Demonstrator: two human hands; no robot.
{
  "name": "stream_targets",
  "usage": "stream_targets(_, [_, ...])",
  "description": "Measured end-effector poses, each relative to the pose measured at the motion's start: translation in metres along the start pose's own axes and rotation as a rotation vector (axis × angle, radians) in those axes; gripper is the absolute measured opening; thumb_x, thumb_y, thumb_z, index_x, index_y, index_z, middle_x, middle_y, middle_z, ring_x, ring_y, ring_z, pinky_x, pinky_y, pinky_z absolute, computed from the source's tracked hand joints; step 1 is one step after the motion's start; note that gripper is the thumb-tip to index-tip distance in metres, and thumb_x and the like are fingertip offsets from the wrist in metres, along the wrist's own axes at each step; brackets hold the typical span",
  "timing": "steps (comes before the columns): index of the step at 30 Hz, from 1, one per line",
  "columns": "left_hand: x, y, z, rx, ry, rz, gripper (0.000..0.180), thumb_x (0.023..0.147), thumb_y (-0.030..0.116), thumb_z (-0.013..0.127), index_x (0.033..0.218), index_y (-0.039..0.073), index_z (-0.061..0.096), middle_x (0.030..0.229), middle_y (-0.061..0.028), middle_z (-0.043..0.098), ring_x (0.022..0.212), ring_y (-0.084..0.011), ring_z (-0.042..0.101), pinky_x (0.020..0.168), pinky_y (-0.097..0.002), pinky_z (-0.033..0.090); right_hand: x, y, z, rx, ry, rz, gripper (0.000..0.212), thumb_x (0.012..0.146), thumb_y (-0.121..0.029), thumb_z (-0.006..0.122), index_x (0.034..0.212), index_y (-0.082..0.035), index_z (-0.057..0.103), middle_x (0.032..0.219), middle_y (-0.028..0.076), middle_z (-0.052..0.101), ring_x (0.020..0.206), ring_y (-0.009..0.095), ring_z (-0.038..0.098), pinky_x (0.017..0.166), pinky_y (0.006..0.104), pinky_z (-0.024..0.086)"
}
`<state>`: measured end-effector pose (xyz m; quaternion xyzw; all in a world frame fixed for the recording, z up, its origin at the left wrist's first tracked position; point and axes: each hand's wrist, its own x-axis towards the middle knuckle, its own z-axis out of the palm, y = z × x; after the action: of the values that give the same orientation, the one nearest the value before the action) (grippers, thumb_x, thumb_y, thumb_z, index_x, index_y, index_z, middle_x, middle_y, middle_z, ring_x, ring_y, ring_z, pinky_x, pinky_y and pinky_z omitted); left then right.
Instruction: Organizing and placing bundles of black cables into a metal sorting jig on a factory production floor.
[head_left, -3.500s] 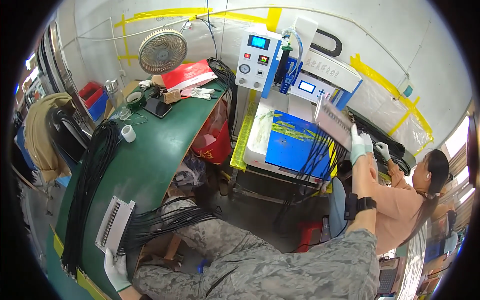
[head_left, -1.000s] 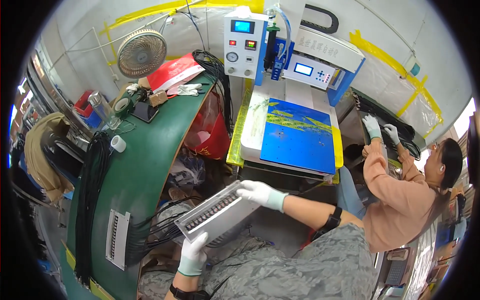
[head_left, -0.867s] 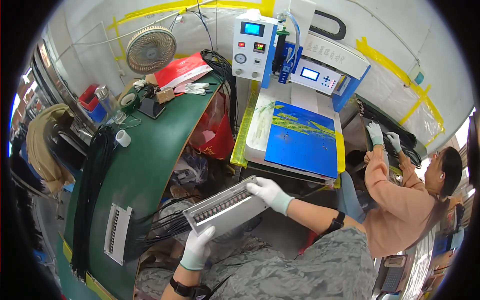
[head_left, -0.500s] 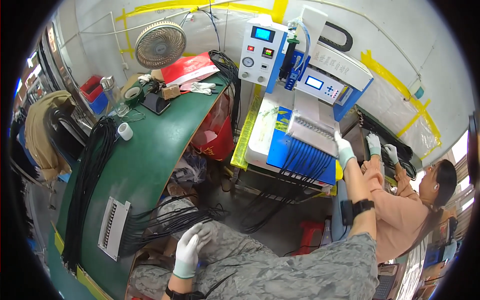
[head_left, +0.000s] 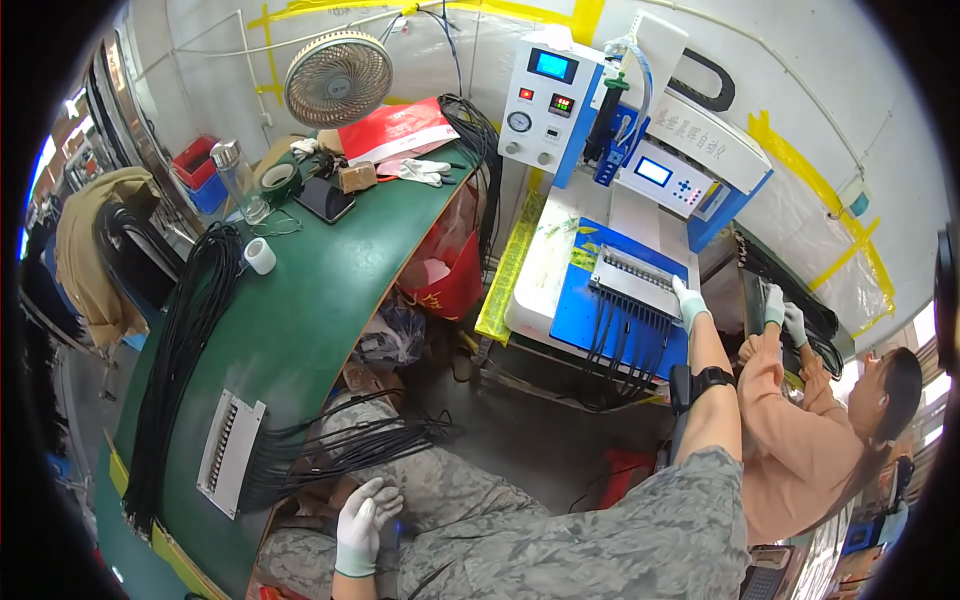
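Note:
My right hand (head_left: 690,302), in a white glove, grips the right end of a pale metal wire-holding fixture (head_left: 632,272). The fixture lies on the blue plate (head_left: 575,318) of a bench machine, with a row of small fittings along it. Black cables (head_left: 625,335) run from its near side over the plate's front edge. Above my camouflage-clad thigh, my gloved left hand (head_left: 361,520) is loosely curved, fingers apart, with nothing visible in it. A second similar fixture (head_left: 229,452) sits on the green table, its black cables (head_left: 350,447) trailing across my leg.
Behind the blue plate stands the machine's control box (head_left: 550,105). The green table (head_left: 300,310) carries a long black cable bundle (head_left: 180,370), a white roll (head_left: 260,256), a phone (head_left: 325,200) and a glass bottle (head_left: 238,182). A co-worker (head_left: 800,440) sits close on my right.
The fixture in my right hand has come down onto the blue plate, and its cables have drawn in nearer the plate's front edge. My left hand has shifted slightly, its fingers more curved.

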<state>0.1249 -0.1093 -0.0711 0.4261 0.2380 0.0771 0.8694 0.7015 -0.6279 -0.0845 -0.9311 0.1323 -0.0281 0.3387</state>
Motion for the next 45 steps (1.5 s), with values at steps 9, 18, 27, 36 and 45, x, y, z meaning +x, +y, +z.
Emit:
stream_targets(9, [-0.008,-0.019,-0.022,-0.145,0.04,-0.03,0.044,0.095,0.025,0.058,0.126,-0.006,0.048,0.11,-0.0203,0.064,0.101,-0.032,0.065,0.091,-0.0447,0.051,-0.005,0.001,0.013,0.075,-0.159,0.093,0.086,0.079,-0.071,0.058,0.126,0.001,0.059,0.122,0.019,0.063,0.111,0.03,0.06,0.094,0.0362,0.044])
stream_targets(18, [-0.008,-0.03,-0.034,-0.183,0.031,-0.03,0.04,0.096,0.026,0.057,0.122,-0.004,0.052,0.108,-0.0196,0.065,0.099,-0.0318,0.065,0.09,-0.0452,0.051,-0.012,-0.012,0.009,0.13,-0.107,0.205,0.085,0.079,-0.068,0.062,0.127,0.002,0.059,0.123,0.017,0.062,0.11,0.028,0.06,0.094,0.0367,0.045])
stream_targets(27, [-0.011,-0.042,-0.044,-0.237,0.028,-0.044,0.039,0.096,0.026,0.058,0.121,-0.003,0.053,0.108,-0.0197,0.065,0.099,-0.0316,0.065,0.09,-0.0455,0.051,-0.007,-0.004,0.006,0.194,-0.158,0.236,0.065,0.086,-0.055,0.065,0.127,-0.005,0.06,0.116,0.008,0.066,0.101,0.02,0.061,0.088,0.0332,0.045])
stream_targets(36, [-0.018,-0.049,-0.05,-0.255,0.068,-0.044,0.039,0.096,0.028,0.058,0.119,-0.003,0.053,0.106,-0.0187,0.065,0.099,-0.0305,0.064,0.091,-0.0454,0.051,-0.014,-0.011,0.012,0.19,-0.143,0.175,0.068,0.086,-0.055,0.066,0.127,-0.001,0.059,0.118,0.009,0.065,0.1,0.019,0.062,0.089,0.0316,0.046])
stream_targets(45, [-0.018,-0.05,-0.053,-0.264,0.112,-0.051,0.037,0.096,0.028,0.057,0.118,-0.002,0.054,0.105,-0.0184,0.065,0.098,-0.0301,0.064,0.091,-0.045,0.051,-0.016,-0.003,0.012,0.308,-0.082,0.193,0.067,0.083,-0.059,0.066,0.117,-0.002,0.065,0.103,0.009,0.068,0.087,0.019,0.064,0.077,0.0355,0.049])
